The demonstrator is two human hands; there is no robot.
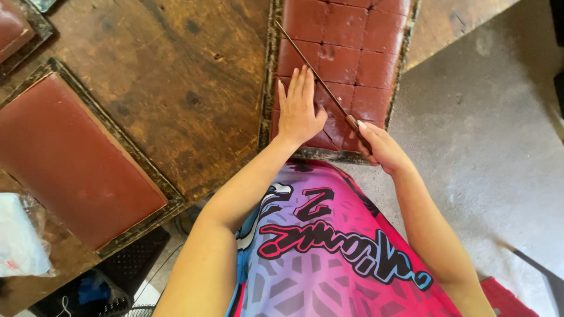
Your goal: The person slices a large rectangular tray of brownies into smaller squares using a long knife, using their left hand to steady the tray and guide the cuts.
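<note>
While the left hand (299,108) lies flat, fingers spread open, on the reddish-brown slab (346,53) in the near tray (267,88), the right hand (382,147) is closed around the handle of a long thin knife (314,73) laid diagonally across the slab's surface. The blade runs from the handle at the near edge up toward the tray's left rim. Much of the slab already shows scored lines dividing it into squarish blocks, several rows and columns of them across the middle and far part; the near left corner, under the flat hand, looks less divided, though the hand hides most of it, so this cannot be told for certain. By that judgement the cutting of this tray is well along but not finished. A second tray (126,147) lies well apart on the left of the worn wooden table (188,70), holding a smooth, uncut slab (70,158) of the same colour (no lines show on it). A third tray (32,26) peeks in at the top left corner, and a crumpled plastic bag (20,240) sits at the left edge.
</note>
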